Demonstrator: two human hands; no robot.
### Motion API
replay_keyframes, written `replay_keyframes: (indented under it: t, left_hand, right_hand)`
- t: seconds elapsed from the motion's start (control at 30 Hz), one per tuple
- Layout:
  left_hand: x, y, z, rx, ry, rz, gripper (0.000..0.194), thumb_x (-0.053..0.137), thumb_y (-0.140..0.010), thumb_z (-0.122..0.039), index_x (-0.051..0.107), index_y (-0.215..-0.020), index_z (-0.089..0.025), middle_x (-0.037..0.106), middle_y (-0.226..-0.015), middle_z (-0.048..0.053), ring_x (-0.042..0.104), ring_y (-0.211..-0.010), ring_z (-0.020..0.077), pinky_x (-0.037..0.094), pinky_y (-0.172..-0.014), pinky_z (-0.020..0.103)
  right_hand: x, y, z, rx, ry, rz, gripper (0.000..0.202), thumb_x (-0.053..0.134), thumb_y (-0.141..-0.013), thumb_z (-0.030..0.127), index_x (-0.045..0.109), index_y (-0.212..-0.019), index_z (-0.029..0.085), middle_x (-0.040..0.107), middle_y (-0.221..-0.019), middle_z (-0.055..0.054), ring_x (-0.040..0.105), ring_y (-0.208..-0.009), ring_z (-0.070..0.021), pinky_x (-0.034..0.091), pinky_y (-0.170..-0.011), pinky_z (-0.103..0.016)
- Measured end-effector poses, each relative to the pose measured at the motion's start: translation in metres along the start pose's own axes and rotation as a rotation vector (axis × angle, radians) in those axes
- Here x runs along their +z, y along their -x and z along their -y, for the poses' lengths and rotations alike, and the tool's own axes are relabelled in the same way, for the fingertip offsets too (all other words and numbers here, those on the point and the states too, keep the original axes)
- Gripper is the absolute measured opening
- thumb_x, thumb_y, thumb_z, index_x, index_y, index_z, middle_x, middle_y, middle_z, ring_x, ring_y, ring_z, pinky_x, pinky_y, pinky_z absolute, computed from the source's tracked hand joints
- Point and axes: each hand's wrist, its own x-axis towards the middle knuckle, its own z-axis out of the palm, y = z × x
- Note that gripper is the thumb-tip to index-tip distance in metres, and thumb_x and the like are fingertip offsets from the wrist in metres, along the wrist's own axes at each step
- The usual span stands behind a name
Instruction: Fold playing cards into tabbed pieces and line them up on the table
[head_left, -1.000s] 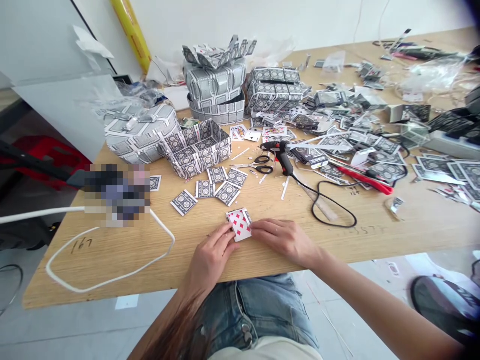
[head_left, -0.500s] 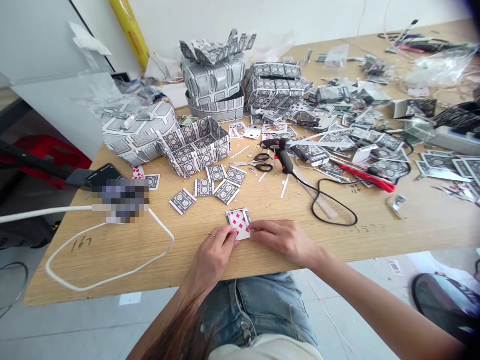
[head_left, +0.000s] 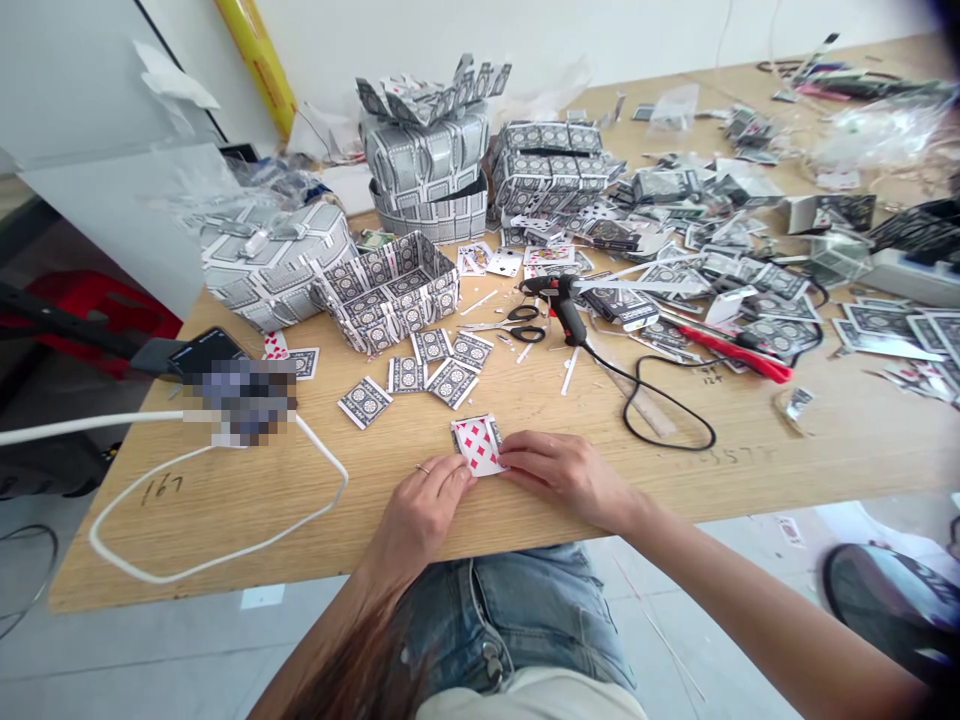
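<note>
A playing card (head_left: 478,445) with red diamonds lies face up near the table's front edge, its sides folded so strips of the patterned back show. My left hand (head_left: 427,505) grips its lower left corner, fingers together. At the right edge, the fingertips of my right hand (head_left: 570,475) press together on the same card. Beyond it lie several folded cards (head_left: 453,383), back side up. An open box (head_left: 394,300) woven from folded cards stands behind those. Scissors (head_left: 517,325) and a black glue gun (head_left: 561,305) rest to the right of the box.
Larger card-woven boxes (head_left: 427,160) are stacked at the back, with another (head_left: 274,265) at the left. Loose cards and scraps (head_left: 675,240) cover the right side. A black cord (head_left: 705,430) loops there, beside a red-handled tool (head_left: 757,365). A white cable (head_left: 225,560) curls at left.
My left hand has shifted slightly left and its fingers cover less of the card's lower corner. My right hand stays at the right edge. The card has barely moved.
</note>
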Motion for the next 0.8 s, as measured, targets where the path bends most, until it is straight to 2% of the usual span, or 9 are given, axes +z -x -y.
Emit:
replay_keyframes:
  t: [0.17, 0.3, 0.47, 0.6, 0.7, 0.8]
  left_hand:
    - [0.003, -0.005, -0.002, -0.157, 0.09, 0.008, 0.014, 0.049, -0.092, -0.017, 0.063, -0.093, -0.018, 0.069, -0.093, 0.005, 0.065, -0.086, 0.0148, 0.053, -0.079, 0.027]
    - [0.007, -0.01, -0.003, -0.276, 0.156, 0.02, 0.012, 0.048, -0.091, -0.015, 0.059, -0.086, -0.018, 0.062, -0.102, 0.009, 0.058, -0.095, 0.0191, 0.051, -0.085, 0.035]
    - [0.004, -0.019, -0.007, -0.414, 0.097, 0.146, 0.009, 0.056, -0.084, -0.016, 0.056, -0.076, -0.019, 0.061, -0.105, 0.008, 0.053, -0.098, 0.0257, 0.045, -0.083, 0.044]
    - [-0.001, -0.027, -0.007, -0.46, 0.034, 0.232, 0.011, 0.06, -0.081, -0.019, 0.055, -0.072, -0.02, 0.063, -0.1, 0.007, 0.053, -0.092, 0.0269, 0.041, -0.076, 0.045]
    - [-0.005, -0.033, -0.002, -0.449, -0.036, 0.305, 0.012, 0.062, -0.082, -0.025, 0.055, -0.073, -0.02, 0.061, -0.097, 0.007, 0.053, -0.091, 0.0275, 0.039, -0.076, 0.046]
    - [-0.007, -0.037, 0.004, -0.516, -0.095, 0.381, 0.021, 0.067, -0.078, -0.036, 0.055, -0.079, -0.019, 0.057, -0.097, 0.008, 0.052, -0.092, 0.0298, 0.039, -0.077, 0.046]
  right_hand:
    - [-0.001, -0.004, 0.003, 0.024, -0.026, 0.015, 0.024, 0.045, -0.097, 0.026, 0.068, -0.095, 0.018, 0.067, -0.102, -0.008, 0.065, -0.086, -0.0155, 0.051, -0.075, -0.027]
    - [-0.002, -0.01, 0.011, 0.094, -0.033, 0.027, 0.026, 0.044, -0.097, 0.025, 0.068, -0.09, 0.018, 0.066, -0.094, -0.008, 0.064, -0.083, -0.0159, 0.05, -0.073, -0.027]
    - [-0.004, -0.023, 0.022, 0.36, -0.003, 0.073, 0.019, 0.054, -0.09, 0.02, 0.067, -0.076, 0.018, 0.064, -0.082, -0.004, 0.061, -0.069, -0.0136, 0.043, -0.062, -0.024]
    - [-0.008, -0.038, 0.025, 0.567, 0.06, 0.207, 0.013, 0.063, -0.081, 0.016, 0.062, -0.068, 0.018, 0.064, -0.075, -0.003, 0.06, -0.066, -0.0151, 0.038, -0.057, -0.024]
    - [-0.013, -0.046, 0.023, 0.621, 0.079, 0.276, 0.009, 0.067, -0.078, 0.019, 0.059, -0.075, 0.018, 0.065, -0.075, -0.003, 0.061, -0.067, -0.0173, 0.036, -0.057, -0.025]
    - [-0.017, -0.053, 0.019, 0.685, 0.098, 0.333, 0.022, 0.072, -0.076, 0.025, 0.054, -0.088, 0.018, 0.067, -0.077, -0.004, 0.063, -0.07, -0.0212, 0.034, -0.056, -0.027]
